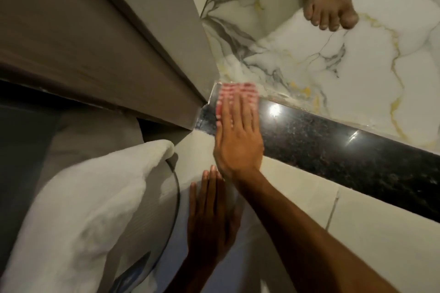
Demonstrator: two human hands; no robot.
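A red-and-white checked cloth (247,93) lies on the left end of a polished black granite threshold strip (333,147). My right hand (238,140) presses flat on the cloth with straight fingers, blurred by motion. My left hand (212,216) rests flat, fingers straight, on the pale floor tile (371,240) just below the right wrist. Most of the cloth is hidden under my right fingers.
A grey-brown door frame (152,59) meets the strip's left end. White marble floor (357,66) lies beyond the strip, with another person's bare foot (331,5) on it. A white towel (78,216) and a dark cable (175,197) lie at the lower left.
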